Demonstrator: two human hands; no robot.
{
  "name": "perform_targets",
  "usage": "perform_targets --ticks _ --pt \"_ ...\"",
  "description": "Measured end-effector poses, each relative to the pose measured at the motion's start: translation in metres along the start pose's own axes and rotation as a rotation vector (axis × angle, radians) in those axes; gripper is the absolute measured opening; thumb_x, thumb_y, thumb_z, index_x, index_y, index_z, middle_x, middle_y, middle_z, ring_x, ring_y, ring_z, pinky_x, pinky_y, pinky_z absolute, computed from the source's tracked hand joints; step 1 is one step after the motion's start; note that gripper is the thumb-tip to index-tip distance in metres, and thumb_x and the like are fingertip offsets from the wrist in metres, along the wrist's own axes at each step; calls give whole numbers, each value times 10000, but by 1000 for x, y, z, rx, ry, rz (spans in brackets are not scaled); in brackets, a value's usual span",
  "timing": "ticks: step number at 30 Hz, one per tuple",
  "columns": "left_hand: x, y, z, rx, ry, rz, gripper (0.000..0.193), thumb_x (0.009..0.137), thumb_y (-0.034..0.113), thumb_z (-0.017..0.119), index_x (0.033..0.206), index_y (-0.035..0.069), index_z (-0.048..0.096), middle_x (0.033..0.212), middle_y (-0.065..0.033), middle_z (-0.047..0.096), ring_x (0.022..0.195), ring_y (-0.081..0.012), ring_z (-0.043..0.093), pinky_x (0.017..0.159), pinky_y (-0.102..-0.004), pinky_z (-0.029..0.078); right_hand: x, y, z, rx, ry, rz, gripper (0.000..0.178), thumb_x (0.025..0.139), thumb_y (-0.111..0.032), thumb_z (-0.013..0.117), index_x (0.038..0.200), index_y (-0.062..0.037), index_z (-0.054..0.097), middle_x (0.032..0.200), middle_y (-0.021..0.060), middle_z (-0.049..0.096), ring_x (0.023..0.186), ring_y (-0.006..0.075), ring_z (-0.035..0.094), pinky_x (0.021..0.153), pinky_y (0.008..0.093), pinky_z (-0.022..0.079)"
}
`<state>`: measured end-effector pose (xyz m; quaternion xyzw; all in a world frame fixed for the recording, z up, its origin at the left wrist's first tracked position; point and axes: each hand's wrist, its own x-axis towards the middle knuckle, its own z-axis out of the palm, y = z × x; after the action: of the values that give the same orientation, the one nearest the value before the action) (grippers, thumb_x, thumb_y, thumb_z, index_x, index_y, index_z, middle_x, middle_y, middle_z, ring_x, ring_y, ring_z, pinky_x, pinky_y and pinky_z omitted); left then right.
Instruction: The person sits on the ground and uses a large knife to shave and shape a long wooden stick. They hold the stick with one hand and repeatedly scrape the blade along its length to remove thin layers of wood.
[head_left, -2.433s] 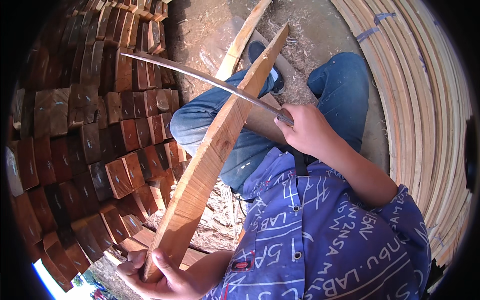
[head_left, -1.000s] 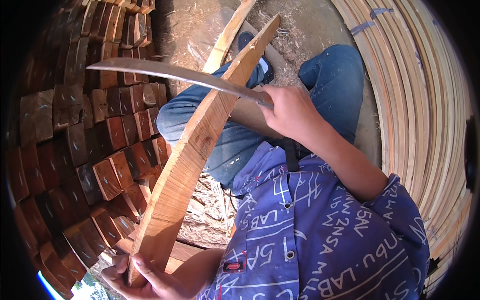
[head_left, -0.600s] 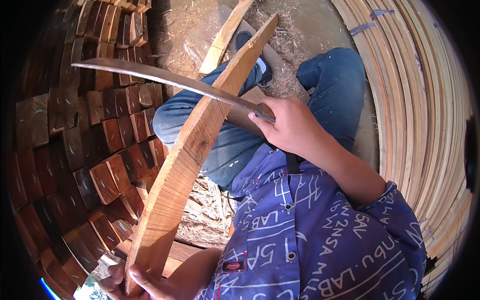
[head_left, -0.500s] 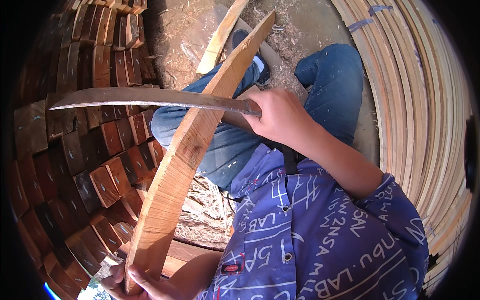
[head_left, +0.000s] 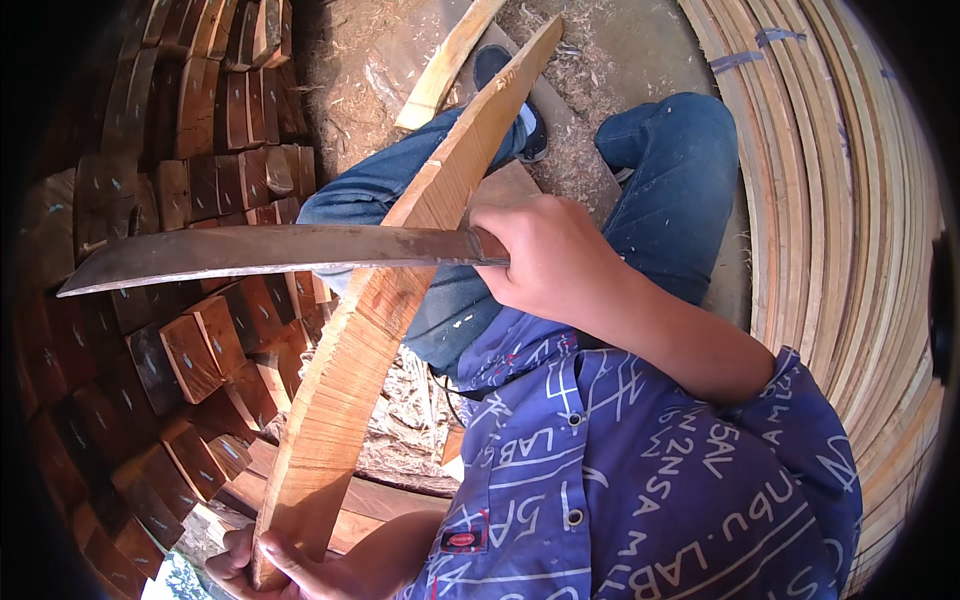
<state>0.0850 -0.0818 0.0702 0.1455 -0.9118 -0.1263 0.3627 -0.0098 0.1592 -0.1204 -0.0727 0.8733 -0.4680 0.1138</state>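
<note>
Across one plank (head_left: 345, 400), one knife (head_left: 270, 250), with two hands (head_left: 545, 245), one on each

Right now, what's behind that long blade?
Behind the blade are the plank, a jeans-clad leg and stacked wooden blocks; the parts its broad face covers can't be seen.

Grey-brown blade (head_left: 260, 250), tan board (head_left: 345, 390), white-lettered blue shirt (head_left: 650, 460)

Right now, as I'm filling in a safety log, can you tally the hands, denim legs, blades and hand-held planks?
Hands: 2, left hand and right hand
Denim legs: 2, left leg and right leg
Blade: 1
Hand-held plank: 1
Total: 6
</note>
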Motion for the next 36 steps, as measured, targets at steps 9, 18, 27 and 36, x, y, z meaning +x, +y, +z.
perform_targets --ticks 9,18,27,36 --pt "8 0 10 94 -80 -36 312 922 277 705 973 12 549 880 -90 599 744 -127 609 714 -253 472 4 14 8 -54 30 4 183 726 -168 723 823 -39 638 717 157 667 699 359 675 640 469 539" --pt "13 -13 6 30 -151 -21 408 908 374 702 979 7 540 892 -85 570 732 -128 604 684 -250 477 -4 7 14 -53 54 8 229 738 -176 735 916 -46 673 726 160 674 698 342 683 636 457 541" --pt "16 -15 0 52 -125 -13 438 904 400 698 999 6 532 892 -85 561 728 -131 602 664 -245 477 -6 -28 1 23 32 -96 176 778 -160 705 885 -36 640 716 174 659 702 360 677 648 464 546" --pt "18 -7 -2 94 -98 -39 469 900 425 693 1019 4 523 891 -86 552 724 -133 599 644 -241 476 -5 74 -7 47 97 495 245 876 -225 649 901 19 669 778 234 659 807 402 664 728 465 520"
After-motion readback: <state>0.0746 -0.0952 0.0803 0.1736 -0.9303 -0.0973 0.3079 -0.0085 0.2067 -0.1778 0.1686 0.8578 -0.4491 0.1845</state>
